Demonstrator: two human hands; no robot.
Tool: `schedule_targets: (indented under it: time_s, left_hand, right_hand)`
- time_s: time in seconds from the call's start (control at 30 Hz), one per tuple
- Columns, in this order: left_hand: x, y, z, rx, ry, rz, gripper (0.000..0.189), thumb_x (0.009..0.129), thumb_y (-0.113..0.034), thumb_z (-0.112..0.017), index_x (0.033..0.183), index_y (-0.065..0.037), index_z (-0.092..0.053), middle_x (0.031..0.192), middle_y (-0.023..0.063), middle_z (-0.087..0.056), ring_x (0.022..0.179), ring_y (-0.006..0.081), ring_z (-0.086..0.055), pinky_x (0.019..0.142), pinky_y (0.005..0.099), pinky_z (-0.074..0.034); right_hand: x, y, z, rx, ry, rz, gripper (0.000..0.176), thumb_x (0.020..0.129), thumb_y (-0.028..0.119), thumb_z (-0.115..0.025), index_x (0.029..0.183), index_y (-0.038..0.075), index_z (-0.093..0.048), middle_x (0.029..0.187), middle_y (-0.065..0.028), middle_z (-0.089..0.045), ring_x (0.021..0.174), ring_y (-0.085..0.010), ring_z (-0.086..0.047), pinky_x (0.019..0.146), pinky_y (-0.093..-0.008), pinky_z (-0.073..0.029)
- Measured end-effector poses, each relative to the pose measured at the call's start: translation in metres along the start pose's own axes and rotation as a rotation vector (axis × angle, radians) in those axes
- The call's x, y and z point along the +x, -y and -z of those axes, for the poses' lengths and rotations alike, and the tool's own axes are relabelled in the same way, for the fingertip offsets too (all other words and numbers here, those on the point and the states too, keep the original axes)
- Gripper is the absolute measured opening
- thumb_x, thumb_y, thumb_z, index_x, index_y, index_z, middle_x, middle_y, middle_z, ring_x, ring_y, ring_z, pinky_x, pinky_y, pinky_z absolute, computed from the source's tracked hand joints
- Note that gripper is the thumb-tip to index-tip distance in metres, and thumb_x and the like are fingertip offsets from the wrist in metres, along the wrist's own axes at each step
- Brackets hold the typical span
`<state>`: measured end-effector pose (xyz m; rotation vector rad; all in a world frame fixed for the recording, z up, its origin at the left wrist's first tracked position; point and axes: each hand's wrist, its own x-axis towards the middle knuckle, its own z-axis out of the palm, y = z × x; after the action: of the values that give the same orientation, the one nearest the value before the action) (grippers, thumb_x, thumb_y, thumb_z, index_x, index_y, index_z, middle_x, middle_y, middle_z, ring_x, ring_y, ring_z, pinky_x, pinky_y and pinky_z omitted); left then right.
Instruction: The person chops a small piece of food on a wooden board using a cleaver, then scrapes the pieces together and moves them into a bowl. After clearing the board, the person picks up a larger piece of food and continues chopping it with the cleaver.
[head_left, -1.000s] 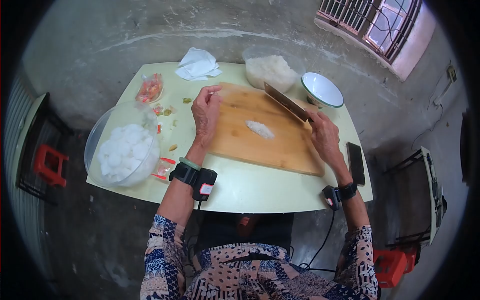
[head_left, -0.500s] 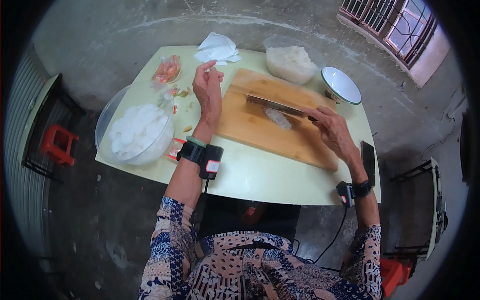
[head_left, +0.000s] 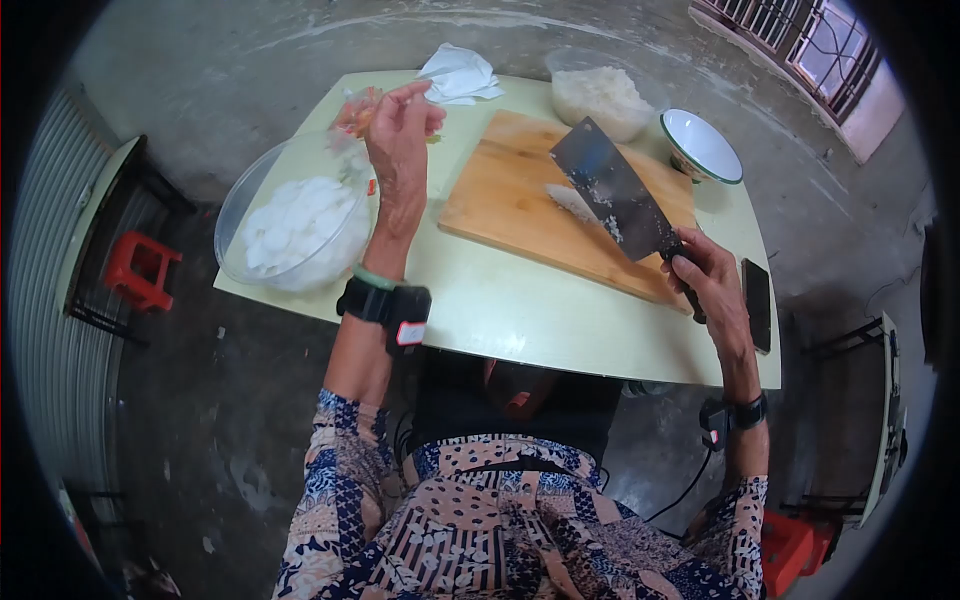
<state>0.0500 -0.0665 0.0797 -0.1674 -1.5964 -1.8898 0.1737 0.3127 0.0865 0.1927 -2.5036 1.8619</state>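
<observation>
My right hand (head_left: pixel 712 275) grips the black handle of a cleaver (head_left: pixel 612 190) at the front right of the wooden cutting board (head_left: pixel 490 190). Its broad blade is tilted face-up, with small whitish bits stuck to it. Partly covered by the blade, a pale, greyish-white chopped heap (head_left: pixel 570 202) lies on the board. My left hand (head_left: pixel 402 125) is raised left of the board, its fingers half curled and apart. I see nothing held in it. Below and to its left stands a clear bowl (head_left: pixel 228 225) of white, fluffy-looking food (head_left: pixel 305 230).
Behind the board are a clear tub of whitish shreds (head_left: pixel 600 100) and a white enamel bowl (head_left: pixel 702 145). White paper (head_left: pixel 460 72) and a reddish plastic packet (head_left: pixel 355 112) lie at the back left. A phone (head_left: pixel 756 305) rests at the right edge. Red stools (head_left: pixel 145 270) stand on the floor.
The cleaver has turned from edge-down over the heap to blade face-up, as my right hand drew toward me and rightward. My left hand has shifted up and slightly left in view.
</observation>
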Motion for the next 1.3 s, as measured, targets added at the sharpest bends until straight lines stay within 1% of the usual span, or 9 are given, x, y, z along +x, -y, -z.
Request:
schedule_targets:
  time_s: [0.17,0.27,0.37,0.57,0.67,0.83,0.97,1.17,1.3]
  left_hand:
    - [-0.046,-0.016,0.033,0.341,0.135,0.115,0.023,0.105,-0.011,-0.056,0.121,-0.003,-0.071,0.091,0.0029,-0.070,0.085,0.0097,-0.063,0.081,0.0260,-0.051]
    - [-0.075,-0.028,0.045,0.336,0.118,0.183,0.025,0.104,-0.008,-0.054,0.124,-0.002,-0.069,0.095,0.0041,-0.070,0.089,0.0100,-0.062,0.085,0.0266,-0.051]
    - [-0.091,-0.009,0.053,0.261,0.078,0.059,0.024,0.102,-0.007,-0.057,0.121,-0.002,-0.070,0.091,0.0061,-0.071,0.083,0.0108,-0.063,0.077,0.0265,-0.050]
    - [-0.105,-0.003,0.050,0.309,0.080,0.078,0.027,0.102,-0.005,-0.057,0.127,-0.001,-0.067,0.098,0.0061,-0.070,0.092,0.0124,-0.063,0.086,0.0271,-0.050]
    - [-0.108,-0.002,0.049,0.282,0.101,0.114,0.028,0.102,-0.005,-0.057,0.128,-0.001,-0.066,0.101,0.0067,-0.070,0.094,0.0129,-0.063,0.087,0.0279,-0.051]
    - [-0.107,-0.009,0.050,0.296,0.149,0.179,0.029,0.103,-0.005,-0.057,0.130,0.000,-0.065,0.103,0.0077,-0.069,0.096,0.0133,-0.063,0.092,0.0285,-0.051]
    - [-0.103,-0.009,0.032,0.293,0.219,0.148,0.028,0.103,-0.006,-0.057,0.129,-0.001,-0.067,0.101,0.0050,-0.069,0.094,0.0113,-0.063,0.087,0.0275,-0.051]
    - [-0.099,-0.011,0.006,0.423,0.401,0.060,0.025,0.103,-0.006,-0.057,0.123,-0.002,-0.069,0.098,0.0049,-0.071,0.088,0.0112,-0.064,0.081,0.0280,-0.051]
    - [-0.085,-0.007,-0.010,0.448,0.470,-0.007,0.023,0.102,-0.006,-0.057,0.120,-0.001,-0.070,0.099,0.0093,-0.072,0.085,0.0139,-0.066,0.080,0.0300,-0.053]
  right_hand:
    - [-0.002,-0.001,-0.009,0.084,0.143,-0.073,0.046,0.094,0.001,-0.065,0.139,-0.003,-0.060,0.088,-0.0062,-0.069,0.070,-0.0108,-0.061,0.066,-0.0264,-0.052]
    - [-0.003,0.008,-0.024,0.226,0.298,-0.190,0.050,0.094,-0.001,-0.064,0.142,-0.004,-0.053,0.090,-0.0115,-0.069,0.070,-0.0154,-0.066,0.061,-0.0301,-0.058]
    - [-0.002,0.019,-0.049,0.227,0.377,-0.210,0.042,0.097,0.003,-0.063,0.138,-0.004,-0.054,0.087,-0.0108,-0.065,0.067,-0.0143,-0.065,0.056,-0.0293,-0.055]
    - [0.018,0.029,-0.102,0.207,0.462,-0.101,0.042,0.098,0.008,-0.063,0.138,-0.003,-0.053,0.087,-0.0061,-0.062,0.064,-0.0100,-0.061,0.051,-0.0259,-0.052]
    - [0.024,0.022,-0.118,0.209,0.430,-0.080,0.039,0.095,0.006,-0.058,0.133,-0.003,-0.055,0.080,-0.0074,-0.062,0.058,-0.0112,-0.058,0.050,-0.0287,-0.048]
    - [0.017,0.018,-0.089,0.134,0.343,-0.068,0.040,0.095,0.006,-0.058,0.134,-0.003,-0.055,0.082,-0.0075,-0.062,0.057,-0.0109,-0.058,0.049,-0.0290,-0.047]
    - [-0.008,0.022,-0.049,0.047,0.118,-0.070,0.044,0.096,0.004,-0.060,0.138,-0.003,-0.055,0.091,-0.0078,-0.063,0.063,-0.0102,-0.061,0.049,-0.0254,-0.049]
    - [-0.067,0.027,0.007,-0.099,-0.246,-0.119,0.051,0.095,0.005,-0.062,0.144,-0.003,-0.052,0.092,-0.0074,-0.064,0.060,-0.0088,-0.060,0.046,-0.0250,-0.048]
    - [-0.090,0.024,0.014,-0.294,-0.318,-0.217,0.049,0.094,0.008,-0.062,0.142,-0.003,-0.056,0.092,-0.0137,-0.066,0.061,-0.0112,-0.061,0.053,-0.0295,-0.050]
